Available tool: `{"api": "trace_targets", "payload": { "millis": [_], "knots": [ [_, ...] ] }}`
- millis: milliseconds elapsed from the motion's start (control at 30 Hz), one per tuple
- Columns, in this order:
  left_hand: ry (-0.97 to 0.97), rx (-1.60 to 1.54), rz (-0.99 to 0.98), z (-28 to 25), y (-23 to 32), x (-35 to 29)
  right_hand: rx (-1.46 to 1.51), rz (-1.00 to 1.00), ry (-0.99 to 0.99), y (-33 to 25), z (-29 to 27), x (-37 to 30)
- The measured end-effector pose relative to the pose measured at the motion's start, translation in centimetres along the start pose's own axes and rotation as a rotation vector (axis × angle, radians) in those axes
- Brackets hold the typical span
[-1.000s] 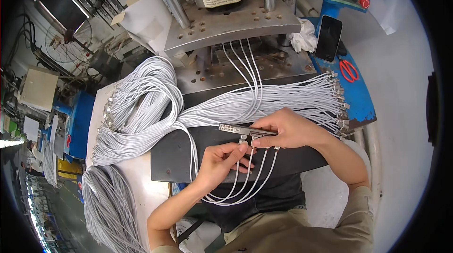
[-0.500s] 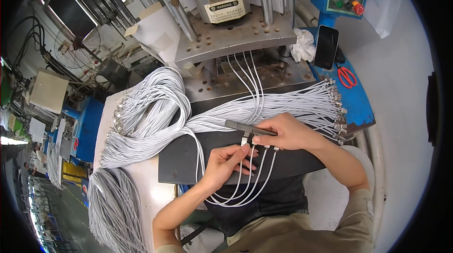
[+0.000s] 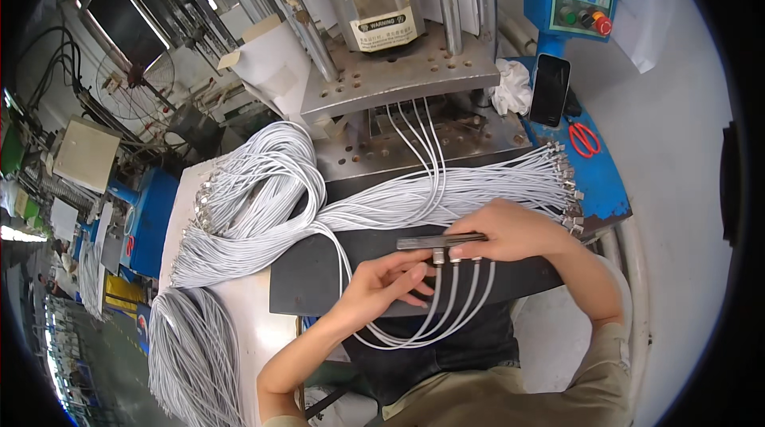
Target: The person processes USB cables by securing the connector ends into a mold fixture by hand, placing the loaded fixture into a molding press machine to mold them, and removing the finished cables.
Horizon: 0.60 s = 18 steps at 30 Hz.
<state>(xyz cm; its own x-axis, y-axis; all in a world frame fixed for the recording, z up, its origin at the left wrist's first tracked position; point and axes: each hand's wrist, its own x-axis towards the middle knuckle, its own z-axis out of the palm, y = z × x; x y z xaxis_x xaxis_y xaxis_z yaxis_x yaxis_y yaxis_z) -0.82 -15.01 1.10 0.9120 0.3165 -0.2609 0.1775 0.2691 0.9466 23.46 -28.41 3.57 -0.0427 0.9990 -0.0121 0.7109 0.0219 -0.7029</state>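
The right hand (image 3: 506, 229) is closed around one end of a narrow metal bar (image 3: 418, 243), from whose near edge four cables (image 3: 455, 282) hang over the black work surface (image 3: 304, 282). Just beside the leftmost cable, the left hand (image 3: 384, 282) is loosely half-curled, gripping nothing (contact is hard to tell); beyond, a white cable bundle (image 3: 478, 188) lies before the press (image 3: 398, 83).
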Motion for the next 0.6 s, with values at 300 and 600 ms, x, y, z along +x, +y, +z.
{"api": "trace_targets", "payload": {
  "millis": [300,600],
  "knots": [
    [0.25,-0.022,0.133,-2.0,5.8,11.0,-0.666,0.283,0.33,6.2,-7.1,2.8],
    [-0.139,-0.383,-0.108,-5.6,1.7,15.7,-0.546,0.231,0.329,6.1,-6.5,5.1]
  ]
}}
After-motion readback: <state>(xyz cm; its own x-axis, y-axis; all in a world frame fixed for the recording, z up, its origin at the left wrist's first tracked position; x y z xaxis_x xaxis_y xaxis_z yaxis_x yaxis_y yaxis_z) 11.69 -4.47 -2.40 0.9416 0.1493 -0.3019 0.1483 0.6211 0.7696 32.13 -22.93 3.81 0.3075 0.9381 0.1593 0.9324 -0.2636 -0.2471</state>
